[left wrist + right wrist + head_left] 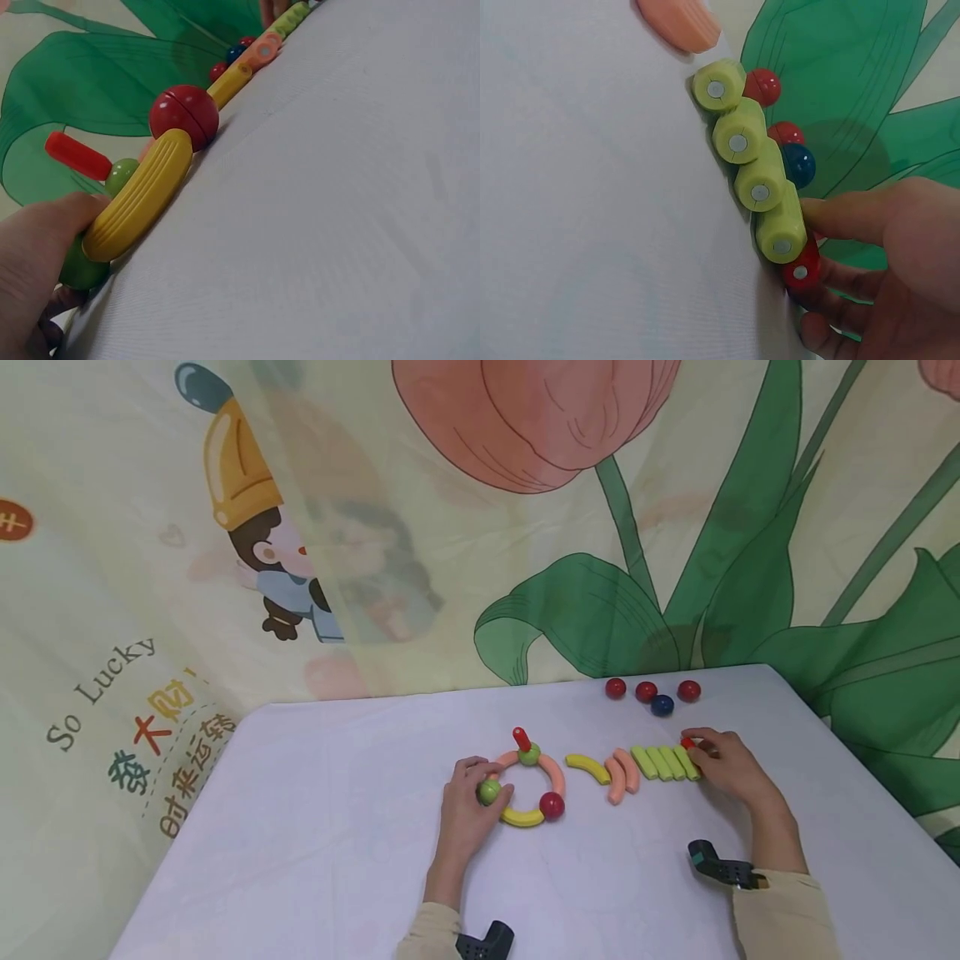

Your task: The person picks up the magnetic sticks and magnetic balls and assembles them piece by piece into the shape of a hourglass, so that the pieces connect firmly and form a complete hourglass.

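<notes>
Ring and rod row on the white surface (315, 843), worked by both hands.
By the left hand (467, 806), a green ball (490, 792) is pinched between thumb and fingers; the ring (555, 774) is laid out to that hand's right, its yellow curved rod (142, 199) nearest the thumb. By the right hand (733, 768), a red rod (802, 268) is pinched, just beside four green rods (666, 763) lined up to the hand's left; a blue ball (662, 705) is seen ahead.
</notes>
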The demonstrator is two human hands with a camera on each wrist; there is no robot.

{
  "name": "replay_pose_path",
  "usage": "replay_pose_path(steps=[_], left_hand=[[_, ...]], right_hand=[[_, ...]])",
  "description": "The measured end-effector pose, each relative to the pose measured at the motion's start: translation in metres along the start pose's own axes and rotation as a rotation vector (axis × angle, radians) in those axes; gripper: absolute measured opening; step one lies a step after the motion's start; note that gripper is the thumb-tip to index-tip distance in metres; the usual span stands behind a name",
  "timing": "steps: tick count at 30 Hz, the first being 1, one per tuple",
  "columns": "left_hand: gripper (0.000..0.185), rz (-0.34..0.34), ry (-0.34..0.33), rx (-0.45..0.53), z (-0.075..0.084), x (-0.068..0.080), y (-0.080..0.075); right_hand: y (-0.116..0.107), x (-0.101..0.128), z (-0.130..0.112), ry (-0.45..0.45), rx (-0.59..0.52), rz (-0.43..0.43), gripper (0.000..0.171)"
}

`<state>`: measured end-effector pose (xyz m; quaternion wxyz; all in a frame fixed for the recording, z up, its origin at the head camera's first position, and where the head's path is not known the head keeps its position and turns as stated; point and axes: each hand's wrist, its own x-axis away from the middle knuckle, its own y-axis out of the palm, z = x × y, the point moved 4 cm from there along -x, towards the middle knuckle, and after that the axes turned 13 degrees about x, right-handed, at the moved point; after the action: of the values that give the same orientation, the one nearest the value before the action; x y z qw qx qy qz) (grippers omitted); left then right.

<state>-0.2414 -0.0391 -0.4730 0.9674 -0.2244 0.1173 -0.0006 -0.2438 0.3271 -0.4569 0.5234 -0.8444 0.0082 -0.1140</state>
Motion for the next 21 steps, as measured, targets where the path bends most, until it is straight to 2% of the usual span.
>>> replay_pose_path(steps=[10,16,21], left_hand=[[0.028,0.051,-0.001,0.016,-0.001,-0.0006,-0.0007],[0.032,0.075,-0.034,-0.02,-0.0002,0.0002,0.0004],[0.034,0.091,-0.06,-0.036,0.0007,0.0,0.0019]], right_hand=[[-0.0035,0.0023,-0.0023,-0.008,-0.032,0.055,0.038],[-0.0043,0.001,-0.0015,0.034,-0.064,0.09,0.04],[-0.0079,-0.0002,0.0001,0.049,-0.084,0.163,0.038]])
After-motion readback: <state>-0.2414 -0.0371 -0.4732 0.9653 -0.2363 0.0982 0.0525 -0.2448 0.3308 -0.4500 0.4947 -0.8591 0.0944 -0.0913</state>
